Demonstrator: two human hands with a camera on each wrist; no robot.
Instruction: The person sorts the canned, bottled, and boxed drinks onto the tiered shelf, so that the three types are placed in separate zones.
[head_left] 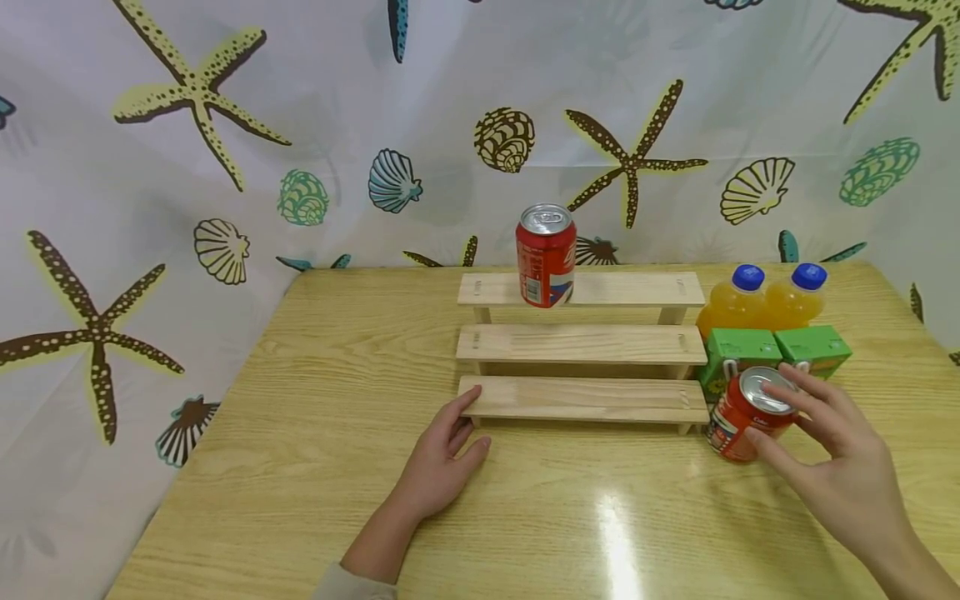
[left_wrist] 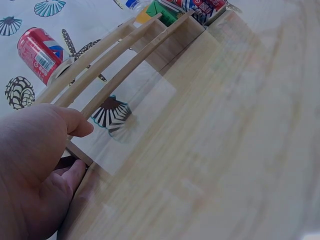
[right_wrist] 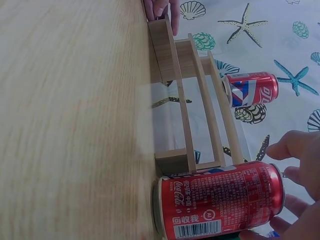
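A three-step wooden display rack (head_left: 581, 398) stands on the table, with a red Coca-Cola can (head_left: 546, 258) upright on its top step. My left hand (head_left: 442, 467) grips the rack's left end, a finger lying over the lowest step and the thumb low in front. To the right of the rack stands a second Coca-Cola can (right_wrist: 220, 200). Around its upper part my right hand (head_left: 847, 458) is spread, fingers near the lid. In the right wrist view a gap shows between thumb and can; whether other fingers touch it is unclear.
Behind the second can are two green boxes (head_left: 742, 343), and behind them two orange drink bottles (head_left: 731, 304) with blue caps, close to the rack's right side. A patterned cloth (head_left: 435, 75) with starfish and shells hangs along the table's back edge.
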